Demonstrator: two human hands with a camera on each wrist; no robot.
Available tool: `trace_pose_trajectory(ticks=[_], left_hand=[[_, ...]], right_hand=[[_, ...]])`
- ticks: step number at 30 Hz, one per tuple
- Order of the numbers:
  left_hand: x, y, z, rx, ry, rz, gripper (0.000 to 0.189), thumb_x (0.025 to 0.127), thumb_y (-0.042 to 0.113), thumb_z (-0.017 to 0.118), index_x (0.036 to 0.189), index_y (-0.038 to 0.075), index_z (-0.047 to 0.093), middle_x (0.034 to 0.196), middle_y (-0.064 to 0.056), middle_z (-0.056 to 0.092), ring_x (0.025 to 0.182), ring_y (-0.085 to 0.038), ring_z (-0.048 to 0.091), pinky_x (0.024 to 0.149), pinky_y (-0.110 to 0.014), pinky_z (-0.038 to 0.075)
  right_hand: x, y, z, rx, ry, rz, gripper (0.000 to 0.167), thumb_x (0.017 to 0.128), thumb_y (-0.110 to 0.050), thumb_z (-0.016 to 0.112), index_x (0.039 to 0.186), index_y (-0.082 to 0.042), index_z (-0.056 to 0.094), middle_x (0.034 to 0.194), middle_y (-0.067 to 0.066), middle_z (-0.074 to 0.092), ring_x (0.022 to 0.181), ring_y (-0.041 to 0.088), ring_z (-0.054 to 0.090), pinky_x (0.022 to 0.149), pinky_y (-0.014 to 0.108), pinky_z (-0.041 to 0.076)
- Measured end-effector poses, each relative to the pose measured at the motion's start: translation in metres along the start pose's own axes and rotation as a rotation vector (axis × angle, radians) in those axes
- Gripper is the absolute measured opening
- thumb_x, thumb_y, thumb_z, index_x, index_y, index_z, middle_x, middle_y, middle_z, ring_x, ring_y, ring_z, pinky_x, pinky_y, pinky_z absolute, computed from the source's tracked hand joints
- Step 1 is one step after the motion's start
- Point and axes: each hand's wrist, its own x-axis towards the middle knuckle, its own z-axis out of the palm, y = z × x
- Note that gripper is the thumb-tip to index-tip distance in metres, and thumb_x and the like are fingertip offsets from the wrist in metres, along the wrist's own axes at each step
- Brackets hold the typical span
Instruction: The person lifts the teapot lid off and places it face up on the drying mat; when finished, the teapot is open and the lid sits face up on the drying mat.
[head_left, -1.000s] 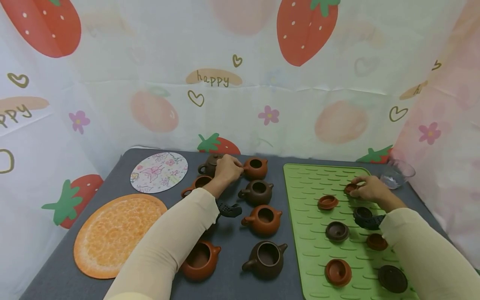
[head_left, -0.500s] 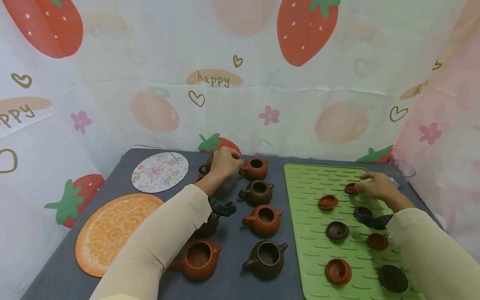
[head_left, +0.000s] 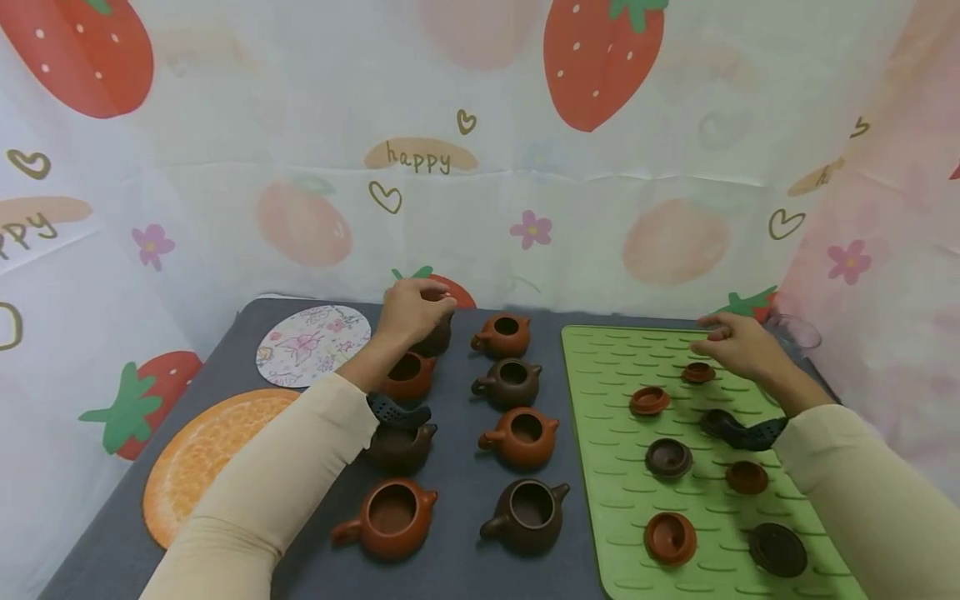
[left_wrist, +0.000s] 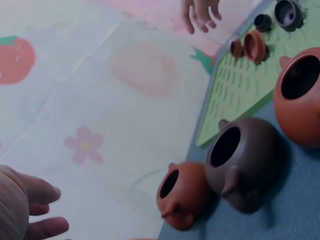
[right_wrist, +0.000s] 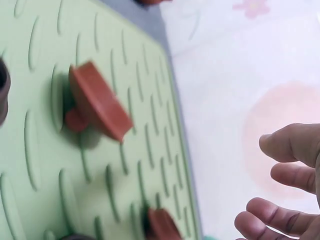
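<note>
My left hand (head_left: 412,312) is raised over a dark brown teapot (head_left: 438,340) at the back of the table, hiding part of it. Its fingers (left_wrist: 42,189) are loosely bent with nothing between them. Just right of it stands a small orange-brown teapot (head_left: 510,343), without a lid. Above the back right of the green ridged mat (head_left: 592,367) hovers my right hand (head_left: 738,346), fingers (right_wrist: 280,147) spread apart and holding nothing. A small reddish teapot lid (head_left: 698,374) lies below it on the mat. Another reddish lid (right_wrist: 100,102) rests knob-down in the right wrist view.
Two columns of lidless clay teapots, such as a dark one (head_left: 528,521) in front, fill the table's middle. Several lids, including a black one (head_left: 778,550), lie on the mat. Flat round mats, one orange (head_left: 210,450) and one floral (head_left: 311,343), lie left. A clear glass vessel (head_left: 798,331) stands back right.
My right hand has let go of the small reddish lid and risen from it. My left hand has moved away from the back orange-brown teapot, leftward and up.
</note>
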Motion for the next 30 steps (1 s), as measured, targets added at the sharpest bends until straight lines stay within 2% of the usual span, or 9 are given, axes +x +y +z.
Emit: trace_pose_trajectory(ticks=[7, 10, 15, 19, 24, 30], left_hand=[[-0.002, -0.028, -0.015, -0.102, 0.102, 0.001, 0.031, 0.089, 0.023, 0.071, 0.116, 0.008, 0.072, 0.101, -0.010, 0.070, 0.091, -0.026, 0.065, 0.077, -0.041, 0.052], [-0.002, -0.040, -0.019, -0.134, 0.115, -0.016, 0.032, 0.088, 0.021, 0.071, 0.117, 0.006, 0.071, 0.103, -0.012, 0.070, 0.093, -0.027, 0.065, 0.078, -0.042, 0.052], [-0.003, -0.060, -0.022, -0.125, 0.117, -0.048, 0.033, 0.087, 0.018, 0.072, 0.116, 0.002, 0.070, 0.104, -0.015, 0.069, 0.096, -0.029, 0.065, 0.079, -0.042, 0.051], [-0.006, -0.076, -0.022, -0.098, 0.086, -0.100, 0.034, 0.087, 0.019, 0.072, 0.117, 0.002, 0.070, 0.106, -0.016, 0.069, 0.099, -0.030, 0.064, 0.080, -0.042, 0.051], [-0.010, -0.095, -0.022, -0.082, -0.002, -0.175, 0.036, 0.090, 0.019, 0.069, 0.121, 0.000, 0.067, 0.113, -0.020, 0.066, 0.105, -0.033, 0.060, 0.086, -0.045, 0.048], [-0.012, -0.114, -0.021, -0.102, -0.090, -0.232, 0.034, 0.092, 0.017, 0.068, 0.120, -0.002, 0.067, 0.113, -0.020, 0.066, 0.103, -0.032, 0.062, 0.084, -0.041, 0.050]], right_hand=[[-0.002, -0.030, -0.004, -0.013, 0.022, -0.085, 0.059, 0.097, -0.040, 0.058, 0.139, 0.000, 0.044, 0.122, 0.029, 0.050, 0.107, 0.044, 0.051, 0.079, 0.056, 0.045], [-0.003, -0.040, -0.004, -0.025, 0.027, -0.117, 0.057, 0.097, -0.038, 0.058, 0.139, -0.001, 0.045, 0.121, 0.028, 0.051, 0.109, 0.043, 0.052, 0.079, 0.055, 0.045], [-0.004, -0.054, -0.004, -0.027, 0.032, -0.159, 0.054, 0.097, -0.035, 0.059, 0.139, -0.003, 0.046, 0.123, 0.026, 0.050, 0.112, 0.043, 0.051, 0.081, 0.056, 0.045], [-0.003, -0.063, -0.003, -0.029, 0.042, -0.185, 0.052, 0.097, -0.033, 0.059, 0.138, -0.004, 0.047, 0.121, 0.025, 0.051, 0.110, 0.042, 0.053, 0.082, 0.055, 0.046], [-0.001, -0.077, 0.001, -0.031, 0.050, -0.209, 0.051, 0.096, -0.033, 0.061, 0.137, -0.006, 0.049, 0.120, 0.022, 0.053, 0.108, 0.038, 0.055, 0.081, 0.053, 0.047], [0.004, -0.096, 0.003, -0.021, 0.039, -0.236, 0.052, 0.096, -0.033, 0.062, 0.138, -0.006, 0.048, 0.122, 0.021, 0.052, 0.110, 0.038, 0.053, 0.083, 0.053, 0.046]])
